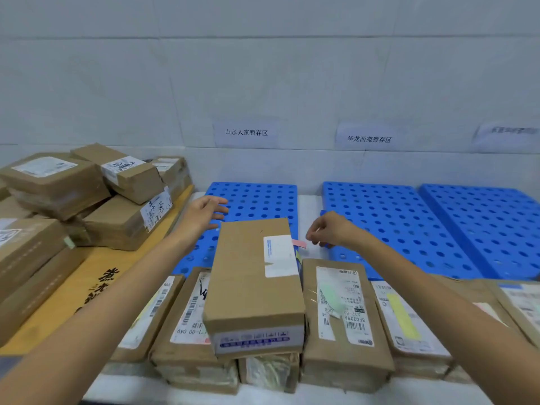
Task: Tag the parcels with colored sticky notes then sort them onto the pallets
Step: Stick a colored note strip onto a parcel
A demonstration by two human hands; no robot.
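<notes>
A long cardboard parcel (251, 276) lies on top of a row of parcels, its far end reaching over the left blue pallet (263, 200). A pink sticky note (299, 244) pokes out at its right edge by the white label. My left hand (204, 213) hovers with fingers spread just beyond the parcel's far left corner. My right hand (330, 230) hangs with fingers loosely curled to the right of the pink note, apart from the box. In the front row, one parcel (342, 314) bears a green note and another (409, 320) a yellow one.
Two more blue pallets (394, 223) (491, 217) lie to the right under paper wall labels (368, 138). A heap of untagged cardboard parcels (96, 194) sits on a yellow board at left. More parcels (187, 323) fill the front row.
</notes>
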